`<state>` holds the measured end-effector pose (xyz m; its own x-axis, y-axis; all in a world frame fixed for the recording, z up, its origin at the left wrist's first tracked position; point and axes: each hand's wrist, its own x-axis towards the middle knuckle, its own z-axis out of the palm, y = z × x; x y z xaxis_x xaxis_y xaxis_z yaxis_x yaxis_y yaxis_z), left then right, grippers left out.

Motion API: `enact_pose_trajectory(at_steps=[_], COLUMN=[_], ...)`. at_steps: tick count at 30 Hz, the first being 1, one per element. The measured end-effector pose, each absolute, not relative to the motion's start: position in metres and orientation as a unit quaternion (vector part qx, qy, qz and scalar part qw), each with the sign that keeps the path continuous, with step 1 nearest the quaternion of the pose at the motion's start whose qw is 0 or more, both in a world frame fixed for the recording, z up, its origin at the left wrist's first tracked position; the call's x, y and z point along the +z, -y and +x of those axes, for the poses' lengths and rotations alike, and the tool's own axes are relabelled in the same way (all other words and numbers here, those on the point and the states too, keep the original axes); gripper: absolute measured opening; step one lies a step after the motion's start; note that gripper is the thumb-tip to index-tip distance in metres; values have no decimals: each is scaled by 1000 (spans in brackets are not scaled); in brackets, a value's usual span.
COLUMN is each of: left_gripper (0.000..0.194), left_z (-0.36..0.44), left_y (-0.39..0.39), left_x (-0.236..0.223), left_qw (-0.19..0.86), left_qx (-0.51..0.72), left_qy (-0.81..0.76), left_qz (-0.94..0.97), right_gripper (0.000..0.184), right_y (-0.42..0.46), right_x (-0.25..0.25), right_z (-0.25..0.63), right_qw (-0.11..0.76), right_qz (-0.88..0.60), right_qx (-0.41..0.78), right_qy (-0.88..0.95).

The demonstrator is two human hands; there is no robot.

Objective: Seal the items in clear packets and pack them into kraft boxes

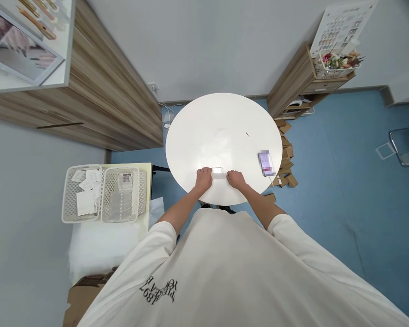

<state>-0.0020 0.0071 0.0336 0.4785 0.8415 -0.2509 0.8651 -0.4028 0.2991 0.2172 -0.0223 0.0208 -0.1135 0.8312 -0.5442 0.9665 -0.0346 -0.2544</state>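
On the white round table (221,131), near its front edge, lies a small clear plastic box (217,170). A whitish, translucent strip of wrapping sheet (219,176) is stretched along the box's near side. My left hand (203,179) has its fingers curled at the strip's left end. At the right end my right hand (236,179) grips the strip with bent fingers. Both hands rest close to the tabletop, one on each side of the box. The fingertips are partly hidden, and how far the sheet goes around the box cannot be made out.
A phone with a blurred screen (266,163) lies at the table's right. Left stand two white baskets, one with papers (64,200), one with clear boxes (103,200), beside white sheeting (102,245). Cardboard boxes (286,159) and a wooden cabinet (289,81) are at right.
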Motion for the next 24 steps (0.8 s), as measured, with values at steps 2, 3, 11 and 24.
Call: enact_pose_trajectory(at_steps=[2, 3, 11, 24], left_gripper=[43, 44, 48, 48], left_z=[1, 3, 15, 27], left_y=[-1, 3, 15, -9], left_x=[36, 36, 12, -5], left_qw=[153, 144, 164, 200], left_qx=[4, 6, -65, -67], left_qy=[-486, -459, -371, -461], left_qz=[861, 877, 912, 862], right_gripper=[34, 33, 29, 47], right_y=[14, 11, 2, 34], right_x=[20, 19, 8, 31], right_z=[216, 215, 211, 218], right_qw=[124, 127, 110, -27], right_qz=[663, 668, 689, 695], right_qx=[-296, -296, -300, -165], right_qy=[-676, -671, -650, -700])
